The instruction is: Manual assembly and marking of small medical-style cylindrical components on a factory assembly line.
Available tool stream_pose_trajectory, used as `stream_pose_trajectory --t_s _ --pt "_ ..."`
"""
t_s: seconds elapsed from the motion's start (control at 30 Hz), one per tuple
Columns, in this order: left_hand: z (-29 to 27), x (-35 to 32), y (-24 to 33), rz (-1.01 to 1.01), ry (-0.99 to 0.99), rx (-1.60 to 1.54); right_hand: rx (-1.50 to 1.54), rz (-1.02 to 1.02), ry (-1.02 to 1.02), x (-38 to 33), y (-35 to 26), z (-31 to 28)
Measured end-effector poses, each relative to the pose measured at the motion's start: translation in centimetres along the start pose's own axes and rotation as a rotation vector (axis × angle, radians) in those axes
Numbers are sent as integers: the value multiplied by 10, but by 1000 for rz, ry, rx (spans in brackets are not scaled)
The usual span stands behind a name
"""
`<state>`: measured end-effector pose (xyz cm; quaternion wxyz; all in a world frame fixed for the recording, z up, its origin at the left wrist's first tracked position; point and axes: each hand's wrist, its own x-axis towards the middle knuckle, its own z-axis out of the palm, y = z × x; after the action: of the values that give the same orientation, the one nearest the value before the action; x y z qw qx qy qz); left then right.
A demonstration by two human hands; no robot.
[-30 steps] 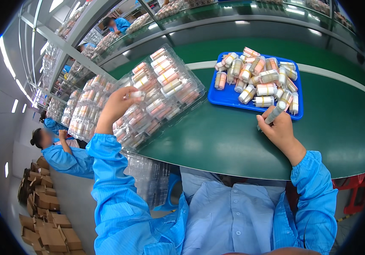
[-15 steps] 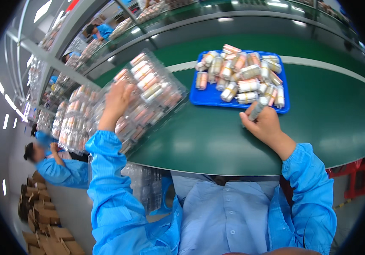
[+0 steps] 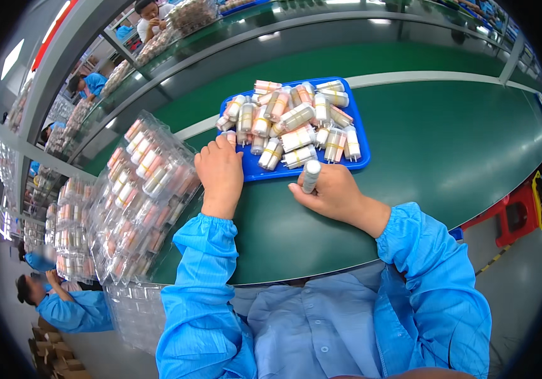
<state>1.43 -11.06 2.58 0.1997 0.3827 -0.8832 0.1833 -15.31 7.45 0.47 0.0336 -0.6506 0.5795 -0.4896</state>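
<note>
My right hand (image 3: 337, 191) is closed around a thick grey stick-like cylinder (image 3: 311, 175) with a pale round end, held upright by the near edge of a blue tray (image 3: 361, 158). Its exact kind does not show. Heaped in the tray are several small cylindrical parts (image 3: 297, 116), white, pink and grey with yellow bands; some have short pins. At the tray's left near corner my left hand (image 3: 222, 174) reaches over the rim, back up, fingers stretched toward a pinkish cylinder (image 3: 229, 136). The undersides of those fingers are hidden.
Clear plastic blister trays (image 3: 148, 183) full of similar cylinders are stacked left of my left arm on the green table (image 3: 435, 151). More filled packs (image 3: 72, 234) stand behind them. People in blue work at the left, and a red stool (image 3: 511, 218) is at the right.
My left hand has left the blister trays and come right to the blue tray's corner. My right hand still holds the grey cylinder, now more upright. The whole view has shifted.
</note>
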Motion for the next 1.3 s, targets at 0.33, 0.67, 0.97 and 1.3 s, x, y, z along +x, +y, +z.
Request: stream_pose_trajectory --t_s 0.33,0.67,0.97,1.3 --pt "-22 -3 4 26 305 -247 -8 16 -4 2 1 0" --pt "-53 -60 45 155 -197 -1119 312 216 130 13 -11 -15" --pt "-37 -71 57 199 -97 -1206 258 142 100 7 -17 -7" --pt "-31 -78 59 139 -116 -1142 159 136 1 3 -11 -2"
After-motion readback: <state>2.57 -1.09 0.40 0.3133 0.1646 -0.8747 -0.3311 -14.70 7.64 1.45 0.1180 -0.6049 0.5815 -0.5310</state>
